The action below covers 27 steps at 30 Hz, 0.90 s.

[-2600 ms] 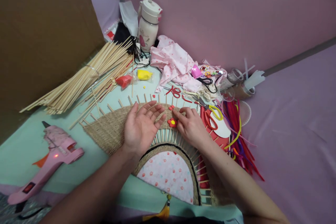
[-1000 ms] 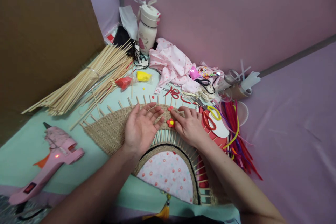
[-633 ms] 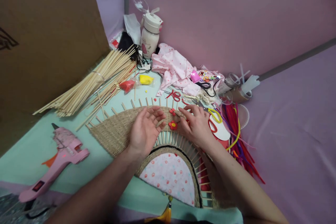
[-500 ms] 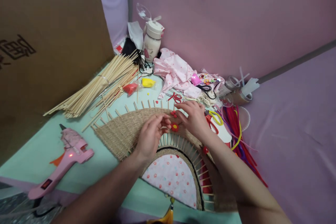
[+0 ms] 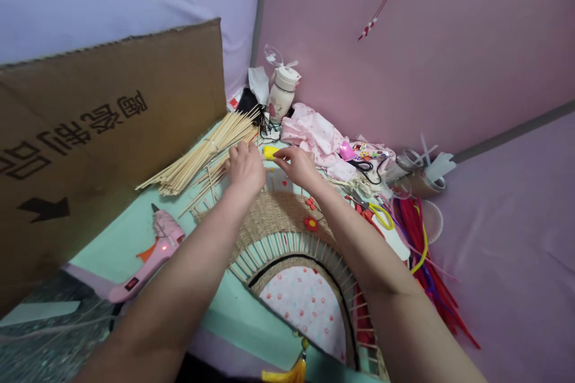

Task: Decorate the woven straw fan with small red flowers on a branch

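My left hand point(image 5: 245, 166) is at the far side of the table, fingers curled down and mostly hidden behind its back. A small packet of yellow clay point(image 5: 270, 152) lies between my two hands. My right hand point(image 5: 297, 166) pinches at the packet's right end with thumb and forefinger. Below them spreads a woven fan point(image 5: 265, 215) with thin stick ribs and a half-round floral cloth centre point(image 5: 300, 299). On its weave sit a red flower with a yellow middle point(image 5: 311, 224) and a smaller group of red petals point(image 5: 310, 203).
A pink glue gun point(image 5: 155, 260) with a lit red light lies at left. Behind it are a bundle of thin sticks point(image 5: 197, 155) and a large cardboard box point(image 5: 112, 131). A white bottle point(image 5: 283, 93), pink cloth point(image 5: 312, 131), scissors point(image 5: 381, 215) and coloured fuzzy stems point(image 5: 411, 239) line the back and right.
Both hands have moved from the red flowers on the weave to the far side, around the yellow clay packet. The camera view has shifted, showing more of the box.
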Each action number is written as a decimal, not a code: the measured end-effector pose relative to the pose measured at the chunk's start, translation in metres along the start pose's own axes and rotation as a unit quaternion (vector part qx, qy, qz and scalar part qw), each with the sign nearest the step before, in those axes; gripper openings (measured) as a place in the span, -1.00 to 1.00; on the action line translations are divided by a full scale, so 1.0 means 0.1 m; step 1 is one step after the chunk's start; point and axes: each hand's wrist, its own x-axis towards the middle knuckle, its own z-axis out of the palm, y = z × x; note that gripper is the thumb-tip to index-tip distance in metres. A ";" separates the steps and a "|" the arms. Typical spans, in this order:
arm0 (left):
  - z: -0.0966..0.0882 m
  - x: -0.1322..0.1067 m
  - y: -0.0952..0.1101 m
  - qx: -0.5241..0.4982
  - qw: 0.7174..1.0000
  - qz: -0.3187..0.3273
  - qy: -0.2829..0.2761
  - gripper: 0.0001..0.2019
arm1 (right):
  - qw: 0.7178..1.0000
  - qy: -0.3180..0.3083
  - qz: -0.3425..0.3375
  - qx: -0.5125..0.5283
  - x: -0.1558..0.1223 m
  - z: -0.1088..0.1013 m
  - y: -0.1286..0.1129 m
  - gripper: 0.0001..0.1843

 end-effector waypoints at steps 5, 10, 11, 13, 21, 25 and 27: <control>0.17 0.20 -0.09 0.011 1.000 0.009 -0.012 -0.76 | 0.997 0.035 -0.001 0.065 -0.06 -0.04 0.03 -0.86; 0.01 0.02 -0.09 -0.196 0.968 0.146 0.052 -0.84 | 0.968 0.185 -0.063 0.159 -0.36 -0.29 0.06 -0.87; -0.01 -0.04 -0.07 -0.234 0.956 0.164 0.056 -0.81 | 0.962 0.201 -0.076 0.167 -0.42 -0.34 0.04 -0.87; -0.01 -0.15 -0.03 -0.285 0.937 0.190 0.059 -0.76 | 0.960 0.202 -0.093 0.172 -0.56 -0.42 -0.01 -0.87; 0.12 -0.40 0.08 -0.295 0.914 0.261 0.092 -0.72 | 0.964 0.185 -0.022 0.191 -0.87 -0.48 -0.09 -0.88; 0.13 -0.47 0.11 -0.313 0.904 0.273 0.100 -0.72 | 0.922 0.121 0.060 0.364 -0.90 -0.44 -0.05 -0.81; 0.14 -0.49 0.11 -0.328 0.899 0.273 0.101 -0.73 | 0.900 0.120 0.070 0.412 -0.91 -0.42 -0.04 -0.80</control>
